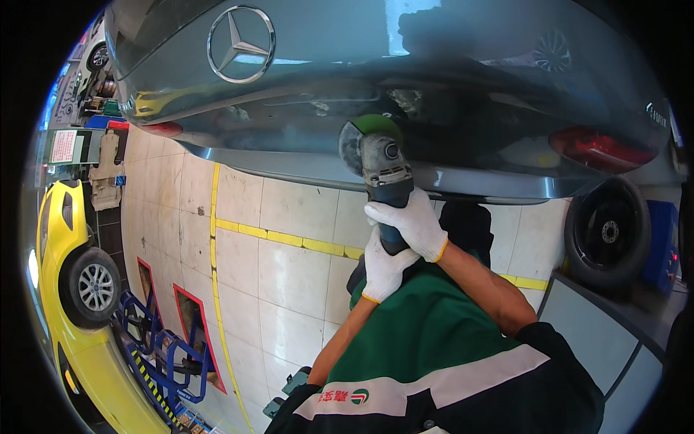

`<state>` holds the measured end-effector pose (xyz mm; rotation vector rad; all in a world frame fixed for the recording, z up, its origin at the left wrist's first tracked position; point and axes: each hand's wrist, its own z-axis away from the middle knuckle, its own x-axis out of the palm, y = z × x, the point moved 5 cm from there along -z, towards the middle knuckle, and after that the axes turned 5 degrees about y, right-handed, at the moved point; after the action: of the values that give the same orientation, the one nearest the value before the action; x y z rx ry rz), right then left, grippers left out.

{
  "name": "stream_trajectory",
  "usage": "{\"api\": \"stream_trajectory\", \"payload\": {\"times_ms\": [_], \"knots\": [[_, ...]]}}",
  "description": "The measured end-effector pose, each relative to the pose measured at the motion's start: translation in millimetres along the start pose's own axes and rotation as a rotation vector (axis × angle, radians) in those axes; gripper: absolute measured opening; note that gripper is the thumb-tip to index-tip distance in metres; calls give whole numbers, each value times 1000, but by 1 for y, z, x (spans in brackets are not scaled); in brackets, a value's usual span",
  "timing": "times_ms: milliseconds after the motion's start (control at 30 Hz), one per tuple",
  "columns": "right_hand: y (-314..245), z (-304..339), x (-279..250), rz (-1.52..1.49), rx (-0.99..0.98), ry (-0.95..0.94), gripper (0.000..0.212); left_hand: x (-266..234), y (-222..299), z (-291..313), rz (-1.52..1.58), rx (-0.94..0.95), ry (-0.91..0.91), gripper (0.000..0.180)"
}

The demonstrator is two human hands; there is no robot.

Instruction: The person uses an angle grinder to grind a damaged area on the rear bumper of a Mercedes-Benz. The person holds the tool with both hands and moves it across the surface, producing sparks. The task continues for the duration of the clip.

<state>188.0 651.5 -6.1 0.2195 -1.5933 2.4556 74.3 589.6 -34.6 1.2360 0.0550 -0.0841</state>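
Observation:
An angle grinder (388, 171) is held in both of my white-gloved hands, its head turned toward the rear of a dark grey-blue car (463, 94). My right hand (419, 223) is closed round the body just behind the metal head. Lower down, my left hand (385, 267) wraps the back end of the tool. A green disc (380, 124) shows beside the curved guard, close against the car's panel; whether it touches, I cannot tell. Bare, scuffed patches (406, 100) mark the dark paint near the disc. A round star emblem (241, 44) sits on the panel to the left.
Red tail lights (603, 147) flank the work area. A wheel (609, 231) stands at the right by a blue machine (661, 246) and a grey cabinet (585, 329). Yellow lines (289, 240) cross the tiled floor. At left are a yellow car (65, 289) and blue metal frames (177, 362).

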Motion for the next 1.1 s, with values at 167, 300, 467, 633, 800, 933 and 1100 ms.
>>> {"api": "stream_trajectory", "payload": {"times_ms": [167,300,467,633,800,933,1100], "knots": [[-4,3,-1,-38,-19,9,19,1,6,-2,-73,28,-9,70],[-3,1,1,-21,-15,-4,19,0,-3,-3,-38,21,-11,70],[-4,3,-1,-22,-14,-4,18,3,4,0,-16,10,-9,70],[-5,2,-2,-22,-15,2,18,2,5,-1,-25,18,-6,69],[-8,3,1,-19,-9,-10,19,3,2,-2,17,23,2,69],[-5,2,-1,-33,-4,5,20,3,5,-1,-15,5,-10,70],[-6,2,1,22,-3,16,20,0,2,-2,-50,46,4,70]]}}
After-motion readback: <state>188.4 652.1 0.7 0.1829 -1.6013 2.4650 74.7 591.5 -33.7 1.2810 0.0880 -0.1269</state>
